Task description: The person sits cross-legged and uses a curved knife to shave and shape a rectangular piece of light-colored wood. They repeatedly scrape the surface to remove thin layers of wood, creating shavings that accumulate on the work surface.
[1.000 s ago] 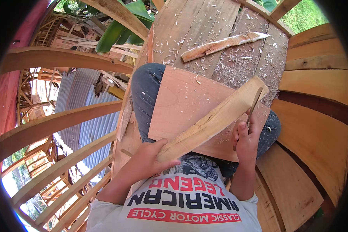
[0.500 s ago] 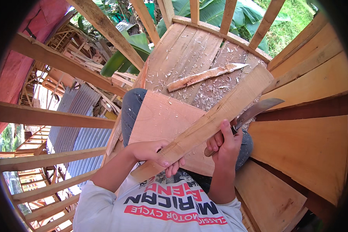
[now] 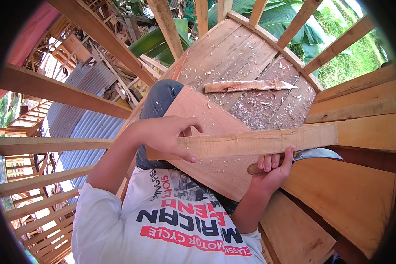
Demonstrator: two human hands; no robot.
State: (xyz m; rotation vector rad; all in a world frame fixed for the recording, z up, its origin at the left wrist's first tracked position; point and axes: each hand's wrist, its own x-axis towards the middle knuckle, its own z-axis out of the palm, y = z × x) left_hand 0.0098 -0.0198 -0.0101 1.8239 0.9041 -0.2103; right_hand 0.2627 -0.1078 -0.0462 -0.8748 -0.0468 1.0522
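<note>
A long, thick wooden plank [image 3: 259,141] lies nearly level across my lap, above a flat board. My left hand [image 3: 165,134] straddles its left end, thumb across the near face and fingers at the upper edge. In my right hand [image 3: 273,169] is a curved-blade knife [image 3: 319,153] with a brown handle, its blade pointing right just below the plank's near edge. The fingers of that hand also come up against the plank from beneath. The flat reddish board [image 3: 193,108] rests on my legs, dotted with shavings.
Beyond the board, a roughly pointed piece of wood [image 3: 251,86] lies on the plank floor [image 3: 220,53] among many curled shavings. Wooden rails [image 3: 66,92] and posts stand at the left and back. Wide wooden boards [image 3: 339,193] line the right side. Corrugated metal sheets [image 3: 90,136] lie outside.
The plank has swung from a steep diagonal to nearly level, its far end coming down and right. My left hand has moved up with its end; the knife has shifted lower and right.
</note>
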